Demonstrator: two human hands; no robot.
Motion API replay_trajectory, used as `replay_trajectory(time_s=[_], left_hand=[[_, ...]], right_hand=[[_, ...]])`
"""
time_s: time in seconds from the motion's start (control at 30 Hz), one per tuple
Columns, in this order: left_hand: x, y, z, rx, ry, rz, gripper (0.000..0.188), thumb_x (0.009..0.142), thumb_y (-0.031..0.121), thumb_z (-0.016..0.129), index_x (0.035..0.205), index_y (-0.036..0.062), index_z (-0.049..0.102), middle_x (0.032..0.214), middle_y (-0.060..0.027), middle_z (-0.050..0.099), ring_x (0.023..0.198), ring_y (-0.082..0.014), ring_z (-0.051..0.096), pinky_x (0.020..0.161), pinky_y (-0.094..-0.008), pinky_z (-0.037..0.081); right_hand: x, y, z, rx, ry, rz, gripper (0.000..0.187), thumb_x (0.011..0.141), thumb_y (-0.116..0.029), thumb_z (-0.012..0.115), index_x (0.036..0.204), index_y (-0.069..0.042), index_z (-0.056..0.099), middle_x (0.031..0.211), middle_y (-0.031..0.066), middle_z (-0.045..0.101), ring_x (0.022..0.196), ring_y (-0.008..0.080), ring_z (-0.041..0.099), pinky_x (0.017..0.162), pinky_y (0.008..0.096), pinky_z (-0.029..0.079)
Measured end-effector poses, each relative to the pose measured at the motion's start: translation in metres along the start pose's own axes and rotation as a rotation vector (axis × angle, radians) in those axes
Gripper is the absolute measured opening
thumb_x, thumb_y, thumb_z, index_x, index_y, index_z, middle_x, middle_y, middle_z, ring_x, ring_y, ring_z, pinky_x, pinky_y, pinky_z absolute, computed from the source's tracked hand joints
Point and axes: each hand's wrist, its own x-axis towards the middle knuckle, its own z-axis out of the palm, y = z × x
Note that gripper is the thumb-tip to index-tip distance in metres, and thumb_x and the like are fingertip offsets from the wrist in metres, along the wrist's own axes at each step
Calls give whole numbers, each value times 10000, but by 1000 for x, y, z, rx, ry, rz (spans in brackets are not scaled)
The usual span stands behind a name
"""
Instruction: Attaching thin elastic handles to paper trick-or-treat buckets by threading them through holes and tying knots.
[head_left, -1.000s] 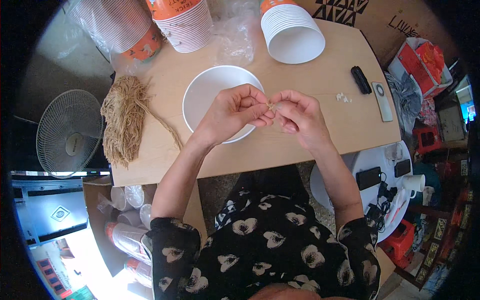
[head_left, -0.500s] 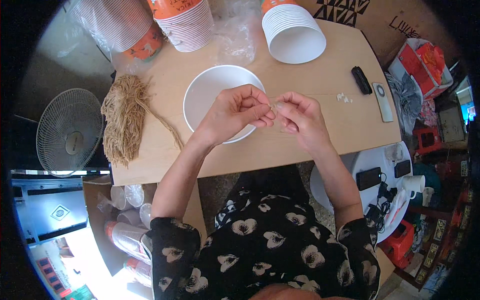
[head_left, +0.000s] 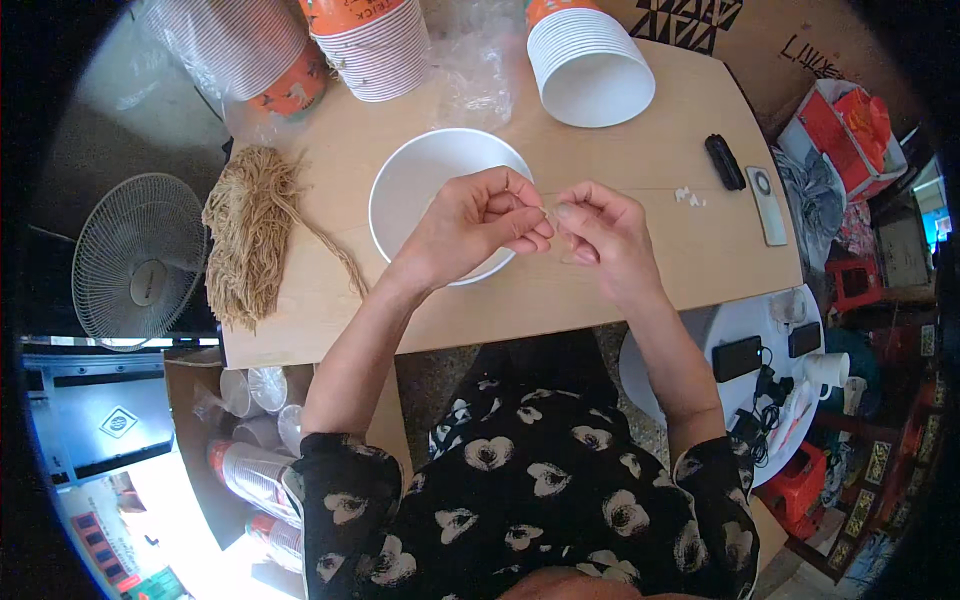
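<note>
My left hand (head_left: 475,218) and my right hand (head_left: 612,240) meet fingertip to fingertip over the table, just past the right side of a white paper bucket (head_left: 402,190). Each pinches with thumb and fingers. Whatever lies between the tips is too small to name. The bucket is partly covered by my left hand and wrist. Left of it lies a thick bundle of beige cord (head_left: 250,240), one tail stretching toward my left forearm. Small white bits (head_left: 688,197) are scattered on the tabletop right of my right hand.
Stacks of orange-and-white paper buckets (head_left: 375,60) and a lying stack (head_left: 600,85) stand along the far side, with clear plastic wrap (head_left: 472,85) between. A black object (head_left: 724,162) and a pale remote-like device (head_left: 767,205) lie right. A fan (head_left: 145,270) stands left of the table.
Both hands stay almost in place, still pinching at the fingertips. The whole view has shifted very slightly; nothing is visibly picked up or let go.
</note>
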Motion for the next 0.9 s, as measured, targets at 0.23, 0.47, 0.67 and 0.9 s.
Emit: replay_trajectory(time_s=[0.23,0.47,0.67,0.9], left_hand=[[0,-3,-2,12,-23,4,107,993,85,623,1060,5,597,952,-97,713,876,-147,703,768,-255,572],[0,0,0,20,-22,2,111,988,67,622,1058,-16,600,940,-104,711,874,-144,703,772,-259,586],[-1,-2,-2,14,-33,8,109,988,65,620,1060,-13,601,943,-103,709,880,-146,701,779,-261,586],[-2,-3,-2,-15,-48,-13,133,993,86,622,1102,11,602,957,-97,706,878,-149,697,785,-260,571]], right_hand=[[0,-8,-4,45,-59,56,149,943,-163,693,975,-21,661,714,-12,584,561,21,452,462,176,298],[0,-8,2,-163,-37,-30,160,932,-165,713,984,-16,690,757,-4,633,634,19,516,495,172,337],[0,0,1,14,28,6,95,919,-113,683,945,-23,670,684,-28,550,546,14,414,477,184,277],[0,3,2,97,60,18,86,918,-116,676,927,-33,653,659,-25,524,516,23,386,470,195,266]])
